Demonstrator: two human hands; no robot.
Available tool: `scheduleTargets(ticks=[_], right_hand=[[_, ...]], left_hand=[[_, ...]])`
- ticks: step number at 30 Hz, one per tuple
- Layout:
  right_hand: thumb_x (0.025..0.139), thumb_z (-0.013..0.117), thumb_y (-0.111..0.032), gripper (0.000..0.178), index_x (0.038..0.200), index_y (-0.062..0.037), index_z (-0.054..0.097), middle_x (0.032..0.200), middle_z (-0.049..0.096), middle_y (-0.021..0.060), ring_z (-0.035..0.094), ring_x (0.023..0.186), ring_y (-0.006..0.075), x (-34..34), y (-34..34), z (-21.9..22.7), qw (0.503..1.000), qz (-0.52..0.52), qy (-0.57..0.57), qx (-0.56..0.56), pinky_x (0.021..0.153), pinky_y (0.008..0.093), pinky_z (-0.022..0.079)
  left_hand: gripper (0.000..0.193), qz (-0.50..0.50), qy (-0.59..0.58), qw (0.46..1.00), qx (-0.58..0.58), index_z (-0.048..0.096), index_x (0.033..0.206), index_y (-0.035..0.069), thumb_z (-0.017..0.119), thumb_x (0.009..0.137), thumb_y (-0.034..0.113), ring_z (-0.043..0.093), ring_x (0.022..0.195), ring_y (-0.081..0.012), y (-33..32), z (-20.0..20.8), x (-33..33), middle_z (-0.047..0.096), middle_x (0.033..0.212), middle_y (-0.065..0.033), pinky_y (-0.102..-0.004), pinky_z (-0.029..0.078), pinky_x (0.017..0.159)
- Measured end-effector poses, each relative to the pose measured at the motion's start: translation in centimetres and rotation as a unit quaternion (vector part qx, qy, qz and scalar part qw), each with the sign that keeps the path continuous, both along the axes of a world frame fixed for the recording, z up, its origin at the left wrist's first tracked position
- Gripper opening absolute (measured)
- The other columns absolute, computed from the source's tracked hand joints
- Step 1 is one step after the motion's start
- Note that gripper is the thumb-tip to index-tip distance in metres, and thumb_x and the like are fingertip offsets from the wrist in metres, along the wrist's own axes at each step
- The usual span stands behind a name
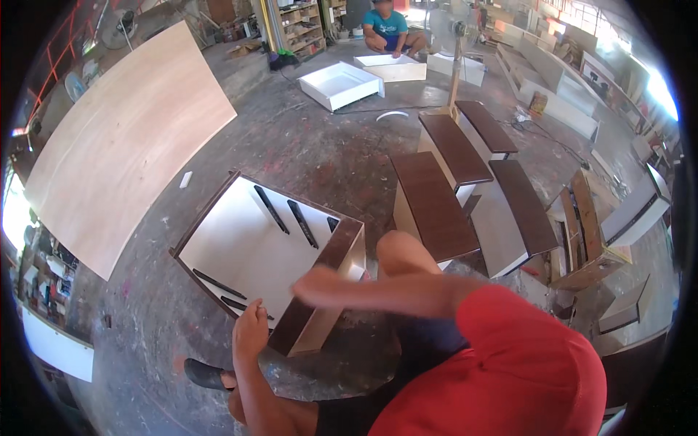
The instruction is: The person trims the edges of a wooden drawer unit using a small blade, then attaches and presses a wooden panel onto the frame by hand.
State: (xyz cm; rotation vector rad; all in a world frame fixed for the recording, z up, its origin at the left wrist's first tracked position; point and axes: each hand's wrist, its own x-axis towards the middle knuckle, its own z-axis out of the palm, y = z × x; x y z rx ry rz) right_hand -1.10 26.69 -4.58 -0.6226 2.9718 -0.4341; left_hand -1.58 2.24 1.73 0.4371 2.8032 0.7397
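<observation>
A cabinet carcass lies on the floor in front of me, white inside with brown edges. Black drawer slides run along two facing inner walls. My left hand is at the cabinet's near edge, beside the end of a lower slide. Its fingers are curled closed; anything inside them is too small or hidden to name. Over the brown end board is my right hand, smeared by motion, so its fingers and any contents cannot be made out.
Several brown-fronted drawers stand to the right. A large plywood sheet leans at the left. White drawer boxes lie farther off, where another person sits. A cable crosses the floor at the right.
</observation>
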Motion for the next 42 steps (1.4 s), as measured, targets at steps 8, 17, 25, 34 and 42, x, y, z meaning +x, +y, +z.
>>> scheduleTargets(ticks=[8, 17, 25, 34, 42], right_hand=[[0.090, 0.058, -0.025, 0.025, 0.095, -0.0092, 0.077, 0.086, 0.076, 0.0149, 0.076, 0.081, 0.0332, -4.2, 14.3, 1.6, 0.985, -0.141, -0.006, 0.098, 0.067, 0.0477, 0.061], [0.088, 0.064, -0.020, 0.020, 0.090, -0.0045, 0.076, 0.083, 0.075, 0.0179, 0.077, 0.082, 0.0350, 3.4, -11.7, 0.7, 0.920, -0.141, -0.229, -0.286, 0.073, 0.0489, 0.060], [0.086, 0.062, -0.020, 0.012, 0.088, -0.0152, 0.073, 0.082, 0.073, 0.0108, 0.075, 0.079, 0.0305, -2.6, 10.5, 0.8, 0.997, -0.072, -0.016, 0.009, 0.063, 0.0453, 0.058], [0.082, 0.065, -0.016, 0.012, 0.081, -0.0071, 0.073, 0.081, 0.072, 0.0212, 0.075, 0.078, 0.0382, 0.4, -1.4, -3.2, 0.988, 0.000, 0.100, -0.120, 0.066, 0.0511, 0.059], [0.091, 0.061, -0.020, 0.024, 0.098, -0.0042, 0.077, 0.089, 0.075, 0.0226, 0.076, 0.088, 0.0397, 0.8, -4.7, -1.7, 0.991, 0.044, 0.019, -0.121, 0.077, 0.0517, 0.060]], left_hand=[[0.038, -0.048, -0.044, 0.997, 0.035, 0.065, 0.137, 0.007, 0.052, 0.106, 0.025, 0.069, 0.114, -0.0423, -0.4, 0.4, 2.0, 0.074, 0.120, -0.0221, -0.0480, 0.052, 0.100], [0.034, 0.018, 0.038, 0.971, 0.233, 0.063, 0.135, -0.002, 0.050, 0.107, 0.013, 0.074, 0.099, -0.0287, 1.5, -0.2, -0.3, 0.076, 0.109, -0.0185, -0.0393, 0.056, 0.089], [0.038, 0.005, 0.000, 0.993, 0.122, 0.059, 0.140, 0.000, 0.053, 0.106, 0.016, 0.073, 0.108, -0.0347, -0.4, 0.5, 1.2, 0.075, 0.119, -0.0200, -0.0425, 0.055, 0.095], [0.043, -0.057, -0.052, 0.989, 0.125, 0.056, 0.144, 0.000, 0.056, 0.107, 0.021, 0.066, 0.127, -0.0356, 1.6, -0.8, 1.2, 0.069, 0.135, -0.0219, -0.0417, 0.051, 0.106], [0.040, 0.004, -0.035, 0.973, 0.227, 0.057, 0.142, -0.002, 0.051, 0.112, 0.024, 0.065, 0.126, -0.0275, 1.8, -2.4, -3.0, 0.070, 0.132, -0.0183, -0.0388, 0.049, 0.109]])
